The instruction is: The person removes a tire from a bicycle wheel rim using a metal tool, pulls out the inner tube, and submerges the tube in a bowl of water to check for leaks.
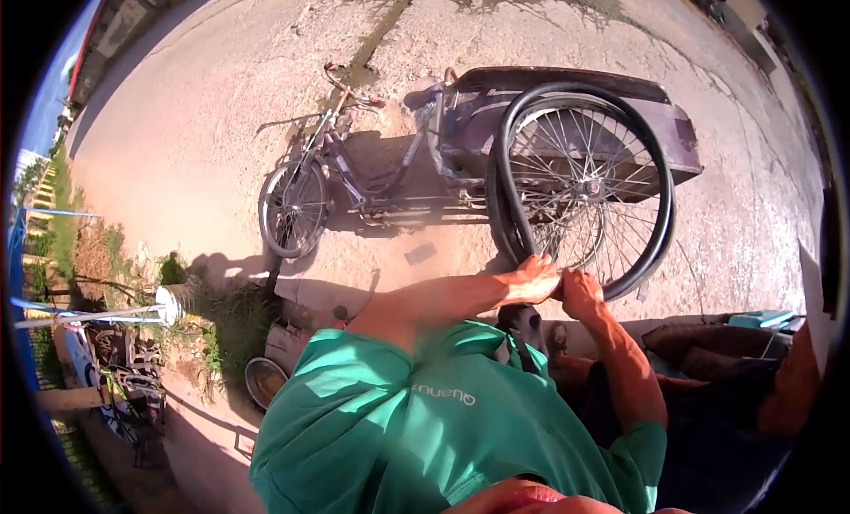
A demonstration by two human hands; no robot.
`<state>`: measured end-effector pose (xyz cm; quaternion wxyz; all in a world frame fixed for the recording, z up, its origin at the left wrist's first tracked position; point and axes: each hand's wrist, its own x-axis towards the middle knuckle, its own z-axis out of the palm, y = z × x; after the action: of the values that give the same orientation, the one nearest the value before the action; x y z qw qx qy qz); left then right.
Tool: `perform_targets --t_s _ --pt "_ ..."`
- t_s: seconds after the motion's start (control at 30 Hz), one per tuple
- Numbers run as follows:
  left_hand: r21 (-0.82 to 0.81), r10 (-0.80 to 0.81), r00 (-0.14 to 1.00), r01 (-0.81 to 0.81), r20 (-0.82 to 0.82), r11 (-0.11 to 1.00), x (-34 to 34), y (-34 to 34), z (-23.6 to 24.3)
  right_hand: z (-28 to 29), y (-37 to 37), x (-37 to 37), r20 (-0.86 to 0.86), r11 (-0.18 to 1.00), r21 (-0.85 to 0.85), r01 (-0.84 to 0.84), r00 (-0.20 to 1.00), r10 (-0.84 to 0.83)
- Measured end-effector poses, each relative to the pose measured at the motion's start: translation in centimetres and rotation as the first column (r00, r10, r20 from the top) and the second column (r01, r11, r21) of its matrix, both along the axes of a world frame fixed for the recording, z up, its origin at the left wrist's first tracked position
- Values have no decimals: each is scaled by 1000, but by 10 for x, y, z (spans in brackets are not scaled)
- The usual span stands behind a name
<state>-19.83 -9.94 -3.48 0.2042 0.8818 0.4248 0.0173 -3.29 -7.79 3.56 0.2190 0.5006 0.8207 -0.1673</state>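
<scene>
A spoked wheel [591, 188] of a cargo tricycle stands just in front of me. A black tyre [662, 151] runs round it, and on the left a second black loop lies beside the first. Close together at the lower part of the wheel, both my hands grip the black rubber. My left hand [534, 279] has its fingers closed at the lower left of the tyre. Right beside it, my right hand [583, 293] is closed on the tyre's bottom part. The fingertips are partly hidden, and the exact seating of the tyre on the rim cannot be made out.
The tricycle's purple frame [381, 179], front wheel [293, 209] and cargo box [682, 142] stretch across the concrete [221, 98]. Beside me at lower right sits a person in dark clothing [708, 434]. A round pan [265, 381] and a white bucket [174, 304] are on the left.
</scene>
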Motion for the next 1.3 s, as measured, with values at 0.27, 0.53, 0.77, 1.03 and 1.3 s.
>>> perform_targets --t_s 0.27,0.53,0.77,1.03,1.3 --pt "-41 103 972 -97 209 994 -22 -4 11 41 20 5 152 960 -256 -116 975 159" --pt "-4 119 912 -127 392 992 -12 -33 5 29 -2 37 -246 852 -512 114 930 -272" --pt "-50 78 886 -62 457 997 -21 -24 8 -31 -2 41 -345 679 -728 98 803 -486" --pt "-214 -51 847 192 529 958 -49 14 39 -44 25 50 -14 202 -953 227 629 -778" --pt "3 -172 449 353 877 935 -81 -40 87 149 -15 -12 -335 684 -719 -123 924 -186"
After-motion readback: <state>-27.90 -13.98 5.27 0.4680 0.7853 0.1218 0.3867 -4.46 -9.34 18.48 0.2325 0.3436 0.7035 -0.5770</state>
